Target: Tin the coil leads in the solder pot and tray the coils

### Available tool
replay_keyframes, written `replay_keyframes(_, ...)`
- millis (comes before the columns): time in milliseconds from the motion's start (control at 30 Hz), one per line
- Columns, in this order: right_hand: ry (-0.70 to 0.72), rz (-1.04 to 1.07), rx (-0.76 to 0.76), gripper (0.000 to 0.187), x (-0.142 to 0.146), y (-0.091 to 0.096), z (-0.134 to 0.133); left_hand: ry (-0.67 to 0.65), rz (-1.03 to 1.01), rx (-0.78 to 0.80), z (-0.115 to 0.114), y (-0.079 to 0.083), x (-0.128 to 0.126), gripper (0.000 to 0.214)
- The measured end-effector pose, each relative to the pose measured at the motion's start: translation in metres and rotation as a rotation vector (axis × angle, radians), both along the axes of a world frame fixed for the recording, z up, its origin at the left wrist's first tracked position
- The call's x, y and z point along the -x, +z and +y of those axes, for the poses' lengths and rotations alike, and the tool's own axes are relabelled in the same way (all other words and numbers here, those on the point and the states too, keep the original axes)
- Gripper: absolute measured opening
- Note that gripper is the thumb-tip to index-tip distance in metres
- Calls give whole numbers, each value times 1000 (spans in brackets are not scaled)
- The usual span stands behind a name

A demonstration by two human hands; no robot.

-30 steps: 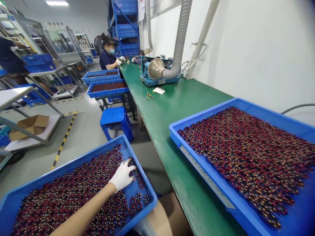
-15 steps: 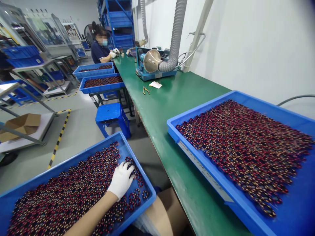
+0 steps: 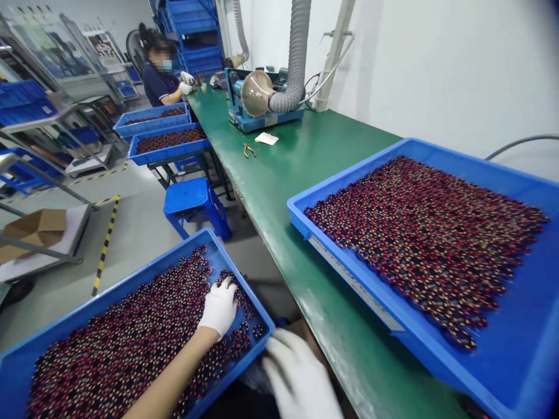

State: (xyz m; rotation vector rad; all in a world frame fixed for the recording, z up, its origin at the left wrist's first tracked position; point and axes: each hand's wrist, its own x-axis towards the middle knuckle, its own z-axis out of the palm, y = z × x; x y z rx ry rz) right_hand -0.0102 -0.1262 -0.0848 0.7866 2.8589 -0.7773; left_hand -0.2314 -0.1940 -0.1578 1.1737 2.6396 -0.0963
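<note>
My left hand [image 3: 219,307], in a white glove, lies over the right part of a blue tray [image 3: 144,278]. Its fingers are slightly apart and bent, with the tips against small ring-shaped parts [image 3: 131,337] wound in dark, red and copper colours. Nothing shows lifted in it. My right hand [image 3: 301,375], gloved too and blurred, is beside the tray's near right corner. Its fingers are stretched out and apart, with nothing visible in them. On the bench, a second blue tray [image 3: 349,266] carries many similar rings [image 3: 428,238] packed in rows.
On the green bench [image 3: 279,233] are pliers [image 3: 249,151], a white card [image 3: 266,138] and a blue machine [image 3: 266,119] with a grey hose [image 3: 297,58]. A blue stool [image 3: 187,195] and more trays [image 3: 168,152] stand beyond. A gloved co-worker [image 3: 159,78] sits farther back.
My right hand has come into view from below, beside the near tray's corner. My left hand stays over the same rings. The whole view has shifted slightly.
</note>
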Motion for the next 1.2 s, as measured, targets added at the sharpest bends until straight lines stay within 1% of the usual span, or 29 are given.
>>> replay_keyframes(67, 98, 21, 43, 33, 42, -14, -9, -15, -13, 8, 2, 2, 2, 30)
replay_keyframes(100, 123, -24, 15, 37, 61, -21, -14, -20, -21, 11, 3, 2, 3, 29)
replay_keyframes(133, 118, -97, -35, 39, 78, -26, -19, -23, -26, 12, 4, 2, 4, 29)
replay_keyframes(167, 101, -128, -54, 41, 92, -31, -24, -23, -32, 11, 4, 2, 5, 29)
replay_keyframes(200, 77, -166, -77, 42, 102, -34, -27, -24, -36, 9, 5, 2, 6, 28)
replay_keyframes(267, 25, -214, -93, 42, 115, -39, -32, -31, -50, -2, 5, 1, 8, 27)
replay_keyframes(367, -18, -266, -99, 40, 119, -42, -33, -68, -81, -30, 3, 0, 14, 23)
replay_keyframes(467, -8, -270, -87, 39, 119, -45, -30, -111, -103, -69, 1, 1, 21, 19)
replay_keyframes(567, 34, -256, -63, 34, 117, -43, -27, -129, -108, -95, 3, 0, 26, 17)
replay_keyframes(700, 104, -241, -28, 30, 114, -35, -23, -142, -121, -94, 5, 0, 32, 17)
replay_keyframes(900, 199, -262, 56, 25, 107, -24, -19, -219, -173, -87, -1, 6, 32, 23)
replay_keyframes(967, 221, -267, 85, 23, 104, -24, -20, -220, -181, -76, -1, 7, 32, 21)
replay_keyframes(1067, 195, -282, 111, 25, 103, -28, -22, -196, -189, -49, 4, 8, 34, 18)
replay_keyframes(1200, 67, -307, 111, 43, 110, -39, -30, -155, -210, -26, 10, 9, 36, 18)
